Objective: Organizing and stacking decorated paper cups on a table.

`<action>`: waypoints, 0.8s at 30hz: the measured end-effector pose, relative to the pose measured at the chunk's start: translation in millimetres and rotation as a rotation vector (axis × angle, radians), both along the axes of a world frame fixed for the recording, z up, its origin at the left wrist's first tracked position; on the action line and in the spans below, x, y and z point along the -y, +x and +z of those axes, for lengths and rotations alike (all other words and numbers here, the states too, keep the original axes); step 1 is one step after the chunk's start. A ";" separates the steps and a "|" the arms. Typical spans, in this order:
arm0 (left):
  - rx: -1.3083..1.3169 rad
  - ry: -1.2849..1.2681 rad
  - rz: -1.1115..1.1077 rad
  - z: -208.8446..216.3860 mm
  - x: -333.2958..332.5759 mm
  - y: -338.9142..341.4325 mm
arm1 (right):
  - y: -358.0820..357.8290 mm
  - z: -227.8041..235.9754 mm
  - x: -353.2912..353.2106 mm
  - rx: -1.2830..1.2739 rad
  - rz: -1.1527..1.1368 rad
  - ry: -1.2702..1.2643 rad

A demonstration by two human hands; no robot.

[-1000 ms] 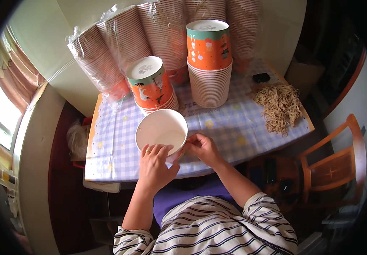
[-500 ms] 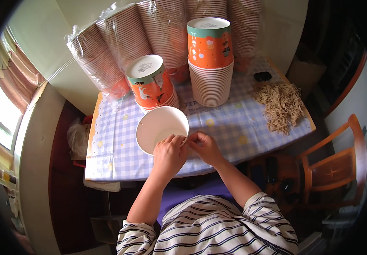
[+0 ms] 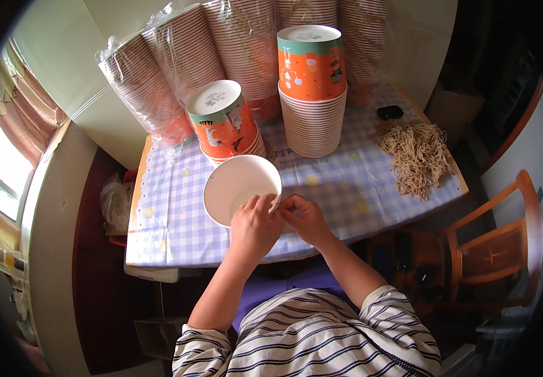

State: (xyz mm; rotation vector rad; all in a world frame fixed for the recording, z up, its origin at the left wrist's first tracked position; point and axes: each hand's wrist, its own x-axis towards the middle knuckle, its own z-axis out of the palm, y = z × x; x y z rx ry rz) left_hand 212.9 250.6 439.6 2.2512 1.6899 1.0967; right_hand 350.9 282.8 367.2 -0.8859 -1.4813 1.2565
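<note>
A large white-lined paper bucket (image 3: 233, 182) is tipped toward me near the table's front edge, its mouth facing up and toward me. My left hand (image 3: 252, 227) grips its near right rim, the fingers reaching over into the mouth. Against the outside of that same rim, my right hand (image 3: 304, 220) is closed in a pinch, its fingertips almost meeting the left ones. Whatever lies between the right fingertips is too small to make out. A tiny mark shows on the inner wall at the left. Just behind stands a short upside-down stack of orange-and-green paper buckets (image 3: 227, 132).
A taller upside-down bucket stack (image 3: 312, 119) stands to its right. Several plastic-wrapped stacks (image 3: 240, 50) line the back. A heap of beige cords (image 3: 416, 157) lies at the right beside a black object (image 3: 389, 112). The checked tablecloth (image 3: 171, 220) covers the table; a wooden chair (image 3: 491, 245) stands at right.
The bucket has shifted slightly right and up with my hands. My left fingers have moved a little at the rim, and my right hand stays pinched beside it.
</note>
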 end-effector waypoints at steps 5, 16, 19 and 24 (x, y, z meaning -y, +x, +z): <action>0.009 -0.005 -0.028 -5.0 -3.6 2.1 | -0.5 -4.8 -0.3 -0.046 -0.009 0.013; 0.026 -0.016 -0.049 -6.9 -2.5 -0.4 | -4.0 -1.6 -1.5 -0.350 0.070 -0.243; 0.016 -0.009 -0.039 -5.8 -2.0 -0.3 | -4.2 -3.1 -4.0 -0.347 0.116 -0.312; 0.018 0.010 -0.056 -4.1 -2.2 1.1 | -2.6 -15.3 -4.2 -0.547 0.145 -0.417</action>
